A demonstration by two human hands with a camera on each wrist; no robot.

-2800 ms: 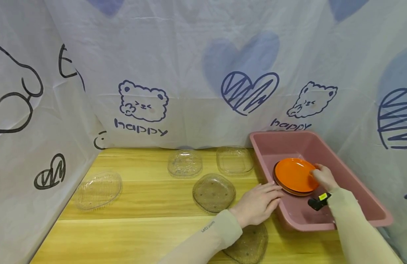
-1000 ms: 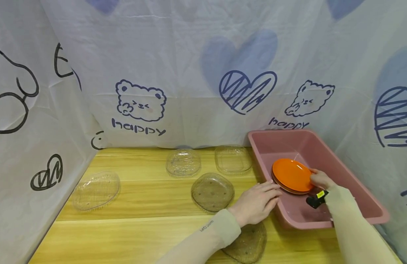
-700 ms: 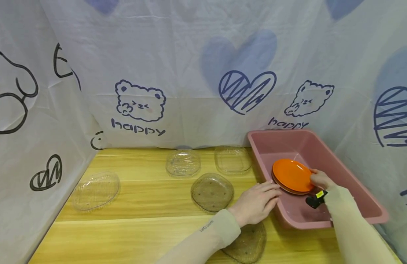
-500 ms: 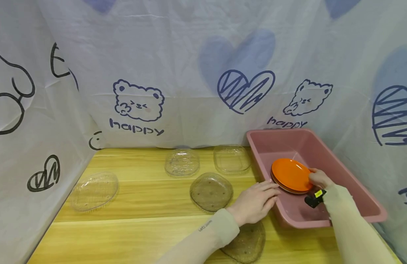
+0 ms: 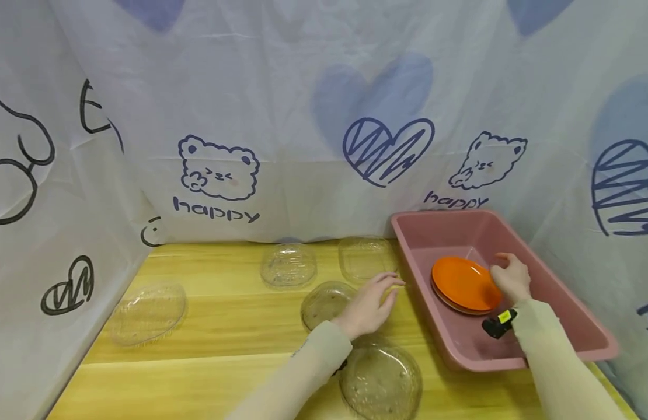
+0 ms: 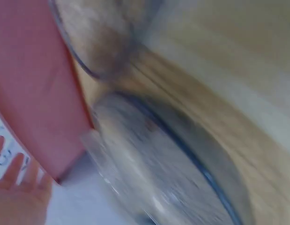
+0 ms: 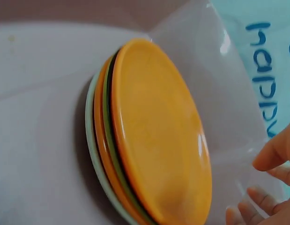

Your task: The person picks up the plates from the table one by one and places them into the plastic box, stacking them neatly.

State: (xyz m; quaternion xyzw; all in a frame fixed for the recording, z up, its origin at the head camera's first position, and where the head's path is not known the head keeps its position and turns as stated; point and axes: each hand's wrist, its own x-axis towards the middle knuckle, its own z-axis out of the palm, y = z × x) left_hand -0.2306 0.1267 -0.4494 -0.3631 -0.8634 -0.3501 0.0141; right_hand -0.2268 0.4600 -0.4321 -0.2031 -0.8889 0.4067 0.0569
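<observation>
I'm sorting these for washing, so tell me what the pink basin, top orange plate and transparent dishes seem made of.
Pink basin: probably plastic, softly shiny; rounded, evenly coloured rim.
Top orange plate: glossy, perhaps glazed ceramic or melamine; bright highlights along its edge.
Transparent dishes: clear or brownish, shiny, likely plastic, possibly glass; glints on their surfaces.

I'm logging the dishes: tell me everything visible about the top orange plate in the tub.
The orange plate is round, shallow and glossy, ceramic or plastic by its look, with a raised rim. It lies face up atop other plates in the pink tub. The right hand is beside its edge, apparently not touching it.
</observation>
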